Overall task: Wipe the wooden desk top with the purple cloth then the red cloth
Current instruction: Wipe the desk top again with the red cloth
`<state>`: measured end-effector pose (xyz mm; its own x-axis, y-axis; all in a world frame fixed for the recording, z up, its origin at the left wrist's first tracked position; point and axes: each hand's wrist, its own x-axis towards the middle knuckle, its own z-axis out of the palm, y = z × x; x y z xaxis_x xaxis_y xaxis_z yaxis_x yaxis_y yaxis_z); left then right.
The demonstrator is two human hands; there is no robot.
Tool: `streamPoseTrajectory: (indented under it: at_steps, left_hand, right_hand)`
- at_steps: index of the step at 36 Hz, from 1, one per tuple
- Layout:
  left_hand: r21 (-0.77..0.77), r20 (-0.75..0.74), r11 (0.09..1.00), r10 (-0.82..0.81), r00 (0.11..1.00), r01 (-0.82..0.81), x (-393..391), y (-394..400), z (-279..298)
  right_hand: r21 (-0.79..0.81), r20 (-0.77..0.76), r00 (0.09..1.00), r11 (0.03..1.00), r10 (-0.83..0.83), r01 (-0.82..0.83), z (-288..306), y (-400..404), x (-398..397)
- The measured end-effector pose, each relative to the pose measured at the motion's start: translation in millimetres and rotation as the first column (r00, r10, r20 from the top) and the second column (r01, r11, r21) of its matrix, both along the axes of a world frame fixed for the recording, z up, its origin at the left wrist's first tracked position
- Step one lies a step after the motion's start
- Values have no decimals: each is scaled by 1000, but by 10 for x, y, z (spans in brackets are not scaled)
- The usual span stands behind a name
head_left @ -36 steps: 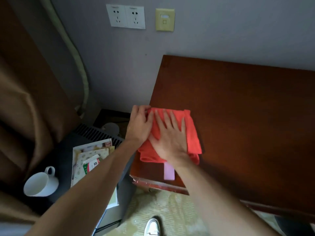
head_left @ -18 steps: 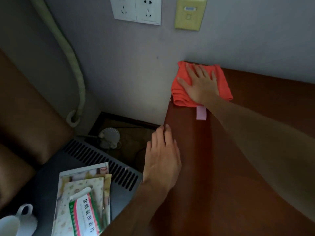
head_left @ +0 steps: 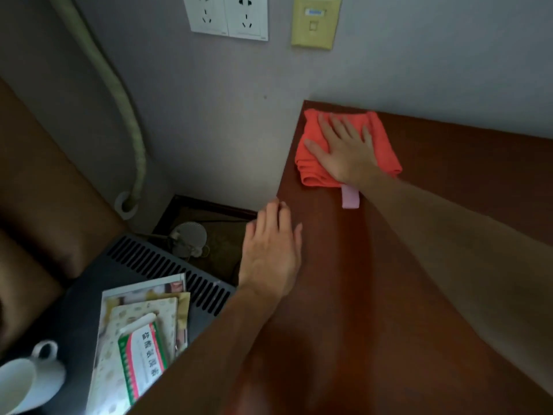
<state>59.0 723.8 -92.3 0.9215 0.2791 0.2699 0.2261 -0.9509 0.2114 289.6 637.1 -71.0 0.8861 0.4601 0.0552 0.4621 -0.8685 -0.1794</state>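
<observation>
The folded red cloth (head_left: 386,145) lies at the far left corner of the wooden desk top (head_left: 374,280), close to the wall. My right hand (head_left: 344,151) presses flat on it with fingers spread. A small pink tag (head_left: 350,197) sticks out from the cloth's near edge. My left hand (head_left: 270,253) rests flat on the desk's left edge, nearer to me, holding nothing. No purple cloth is in view.
Left of the desk, a dark vented unit (head_left: 167,265) carries booklets and a packet (head_left: 140,333) and a white cup (head_left: 27,375). Wall sockets (head_left: 227,16) and a yellow plate (head_left: 314,20) sit above. A brown curtain (head_left: 39,205) hangs at left.
My right hand has pushed the red cloth from the desk's near left edge to the far corner. My left hand came off the cloth and now rests on the desk edge.
</observation>
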Motion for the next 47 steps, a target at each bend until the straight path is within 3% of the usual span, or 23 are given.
streamPoseTrajectory:
  at_steps: [5, 10, 14, 18, 24, 30, 40, 47]
  left_hand:
    - [72, -43, 997, 21, 999, -18, -76, -3, 32]
    - [204, -126, 976, -46, 991, 71, -244, -185, 216]
    - [99, -51, 995, 4, 999, 1, -477, -570, 229]
    - [2, -91, 1000, -23, 996, 23, -606, -861, 175]
    - [-60, -98, 998, -32, 995, 26, -334, -874, 196]
    - [-72, -106, 996, -58, 993, 51, -86, -789, 72]
    - [-46, -119, 997, -62, 991, 57, -110, -784, 32]
    - [-28, -102, 998, -60, 993, 57, -142, -812, 7]
  right_hand:
    - [17, -10, 999, 999, -36, 36, -14, -643, -1082]
    - [47, 39, 998, 998, -41, 39, -43, -1362, -2418]
    - [75, 60, 998, 997, -21, 16, -69, -1834, -3266]
    - [78, 37, 999, 997, -8, 5, -97, -2024, -3515]
    - [102, 36, 998, 994, -48, 44, -173, -1907, -3013]
    - [50, 13, 989, 988, -150, 149, -142, -1635, -1690]
    - [42, 4, 990, 989, -141, 140, -65, -1152, 286]
    - [22, -8, 989, 989, -147, 147, 1, -1123, 814]
